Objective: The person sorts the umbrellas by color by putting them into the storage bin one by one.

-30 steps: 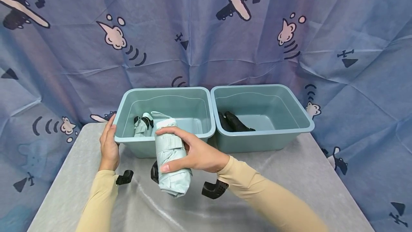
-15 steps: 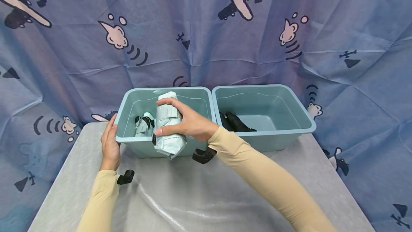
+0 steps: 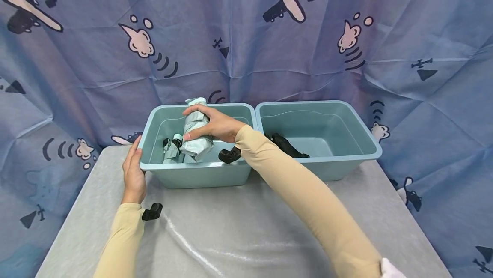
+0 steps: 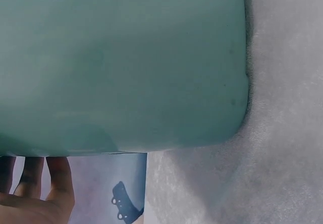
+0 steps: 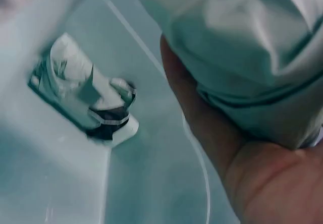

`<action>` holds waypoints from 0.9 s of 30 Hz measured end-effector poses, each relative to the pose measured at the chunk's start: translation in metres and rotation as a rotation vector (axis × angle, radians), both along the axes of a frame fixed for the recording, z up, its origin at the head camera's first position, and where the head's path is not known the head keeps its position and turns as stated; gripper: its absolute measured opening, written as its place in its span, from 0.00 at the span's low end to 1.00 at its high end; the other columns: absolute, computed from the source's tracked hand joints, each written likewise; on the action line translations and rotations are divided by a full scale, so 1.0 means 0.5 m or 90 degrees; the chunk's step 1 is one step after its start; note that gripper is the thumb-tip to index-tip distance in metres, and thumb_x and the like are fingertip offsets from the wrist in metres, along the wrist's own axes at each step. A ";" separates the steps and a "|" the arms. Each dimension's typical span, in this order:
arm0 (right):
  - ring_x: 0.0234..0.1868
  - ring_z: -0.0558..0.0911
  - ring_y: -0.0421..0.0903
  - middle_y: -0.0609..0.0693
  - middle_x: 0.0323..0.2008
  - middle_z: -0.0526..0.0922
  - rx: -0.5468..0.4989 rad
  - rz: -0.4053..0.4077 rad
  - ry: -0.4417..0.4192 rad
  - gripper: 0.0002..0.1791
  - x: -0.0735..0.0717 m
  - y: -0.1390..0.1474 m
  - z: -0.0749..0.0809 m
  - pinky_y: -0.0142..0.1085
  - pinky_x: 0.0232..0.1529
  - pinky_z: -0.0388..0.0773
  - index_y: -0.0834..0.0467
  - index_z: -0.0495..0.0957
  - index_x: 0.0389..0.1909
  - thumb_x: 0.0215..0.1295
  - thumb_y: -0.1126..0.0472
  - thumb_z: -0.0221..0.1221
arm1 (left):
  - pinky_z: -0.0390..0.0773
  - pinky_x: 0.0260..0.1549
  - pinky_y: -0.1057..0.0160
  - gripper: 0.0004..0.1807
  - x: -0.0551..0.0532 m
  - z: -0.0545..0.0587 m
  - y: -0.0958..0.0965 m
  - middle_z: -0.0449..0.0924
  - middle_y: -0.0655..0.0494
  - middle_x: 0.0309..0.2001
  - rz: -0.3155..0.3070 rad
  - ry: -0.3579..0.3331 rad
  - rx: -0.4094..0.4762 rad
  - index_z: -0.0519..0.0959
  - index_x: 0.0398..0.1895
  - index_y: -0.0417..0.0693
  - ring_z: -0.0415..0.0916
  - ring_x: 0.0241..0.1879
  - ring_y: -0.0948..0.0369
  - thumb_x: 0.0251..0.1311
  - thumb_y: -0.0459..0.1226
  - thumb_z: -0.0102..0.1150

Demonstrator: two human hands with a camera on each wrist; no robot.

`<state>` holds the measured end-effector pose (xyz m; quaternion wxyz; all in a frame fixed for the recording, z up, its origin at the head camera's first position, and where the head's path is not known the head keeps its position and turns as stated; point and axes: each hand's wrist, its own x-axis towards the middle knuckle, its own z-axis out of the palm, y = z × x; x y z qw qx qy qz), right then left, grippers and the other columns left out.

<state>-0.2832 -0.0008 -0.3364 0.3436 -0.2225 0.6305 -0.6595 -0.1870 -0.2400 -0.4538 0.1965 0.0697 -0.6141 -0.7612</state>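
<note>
My right hand (image 3: 220,125) grips a folded pale mint umbrella (image 3: 197,146), thumb on the near side and fingers curled over its top. The umbrella is tilted over the left teal bin (image 3: 200,177), its lower end below the rim level in the head view. In the right wrist view the rolled fabric (image 5: 237,47) fills the palm. Lying in that bin is a smaller mint bundle with black parts and a white end (image 5: 75,82). My left hand (image 3: 134,177) rests with straight fingers against the bin's left outer side; its fingers (image 4: 59,178) also show in the left wrist view.
A second teal bin (image 3: 327,168) stands right beside the first and holds a dark, black bundle (image 3: 286,145). Both sit on a grey cloth-covered table (image 3: 231,231). A blue printed curtain (image 3: 246,46) hangs behind.
My right hand has carried the umbrella from in front of the left bin up and forward, over its opening. My left hand stays on the bin's side.
</note>
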 end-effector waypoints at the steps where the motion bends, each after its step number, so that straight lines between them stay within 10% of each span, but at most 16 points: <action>1: 0.41 0.81 0.52 0.60 0.48 0.76 0.002 0.000 -0.004 0.35 -0.006 -0.004 -0.004 0.44 0.43 0.84 0.53 0.69 0.64 0.58 0.76 0.69 | 0.70 0.57 0.67 0.25 0.000 0.000 0.000 0.64 0.47 0.74 0.001 -0.002 -0.002 0.65 0.77 0.51 0.65 0.67 0.54 0.81 0.41 0.38; 27: 0.52 0.77 0.48 0.47 0.69 0.61 0.169 -0.006 -0.041 0.37 -0.064 -0.069 -0.090 0.41 0.49 0.80 0.48 0.74 0.65 0.55 0.70 0.74 | 0.65 0.65 0.57 0.26 -0.003 0.005 0.001 0.62 0.48 0.75 0.005 -0.014 -0.019 0.64 0.78 0.51 0.63 0.69 0.53 0.80 0.41 0.36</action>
